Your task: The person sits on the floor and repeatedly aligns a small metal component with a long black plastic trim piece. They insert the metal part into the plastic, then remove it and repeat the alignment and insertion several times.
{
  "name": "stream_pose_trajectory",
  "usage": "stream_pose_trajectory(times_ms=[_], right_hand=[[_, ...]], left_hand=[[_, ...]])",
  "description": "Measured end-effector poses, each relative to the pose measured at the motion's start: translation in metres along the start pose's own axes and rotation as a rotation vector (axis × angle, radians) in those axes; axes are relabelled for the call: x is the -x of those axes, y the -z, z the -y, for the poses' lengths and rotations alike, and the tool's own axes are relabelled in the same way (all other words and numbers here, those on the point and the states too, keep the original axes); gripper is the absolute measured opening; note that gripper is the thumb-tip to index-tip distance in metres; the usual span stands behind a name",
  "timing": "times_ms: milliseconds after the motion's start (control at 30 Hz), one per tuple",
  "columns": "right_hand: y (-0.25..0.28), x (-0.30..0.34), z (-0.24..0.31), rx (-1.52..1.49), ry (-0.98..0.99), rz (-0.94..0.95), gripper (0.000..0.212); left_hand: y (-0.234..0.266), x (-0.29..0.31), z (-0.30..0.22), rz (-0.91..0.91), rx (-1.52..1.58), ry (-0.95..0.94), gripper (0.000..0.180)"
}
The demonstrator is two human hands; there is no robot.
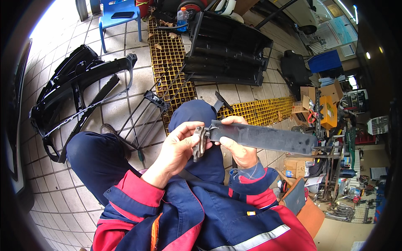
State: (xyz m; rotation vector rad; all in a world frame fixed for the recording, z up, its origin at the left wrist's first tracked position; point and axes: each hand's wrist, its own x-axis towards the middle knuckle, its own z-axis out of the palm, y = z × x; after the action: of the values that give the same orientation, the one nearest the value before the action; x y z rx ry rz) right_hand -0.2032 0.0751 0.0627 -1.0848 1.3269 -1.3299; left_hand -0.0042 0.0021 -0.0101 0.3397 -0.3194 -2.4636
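My left hand (178, 146) is closed on a small brownish-grey metal bracket-like piece (199, 145), pinched between thumb and fingers. A long, flat black strip (268, 138), scuffed and dusty, extends to the right from my right hand (240, 152). The right thumb lies on the strip's face, with the fingers behind its upper edge. The strip's left end meets the metal piece above my lap; whether the two are joined I cannot tell. Both hands are over my dark blue trouser legs (94, 157).
Black car trim (77, 85) lies on the tiled floor at left. A wire-legged stand (157, 100) is ahead, near yellow floor grating (173, 54). Beyond are a large black panel (228, 50) and a blue chair (119, 19). Tools and cardboard boxes (307, 94) crowd the right.
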Motion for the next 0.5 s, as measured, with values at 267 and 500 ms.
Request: stream_pose_trajectory(times_ms=[267,500], right_hand=[[0.0005,0.0018,-0.0001,-0.045,-0.065,-0.041,0.049],[0.0020,0.0012,-0.0029,-0.023,-0.054,-0.061,0.048]], left_hand=[[0.0026,-0.0013,0.0013,0.005,-0.028,-0.014,0.041],[0.0000,0.0004,-0.0015,0.000,0.000,0.001,0.039]])
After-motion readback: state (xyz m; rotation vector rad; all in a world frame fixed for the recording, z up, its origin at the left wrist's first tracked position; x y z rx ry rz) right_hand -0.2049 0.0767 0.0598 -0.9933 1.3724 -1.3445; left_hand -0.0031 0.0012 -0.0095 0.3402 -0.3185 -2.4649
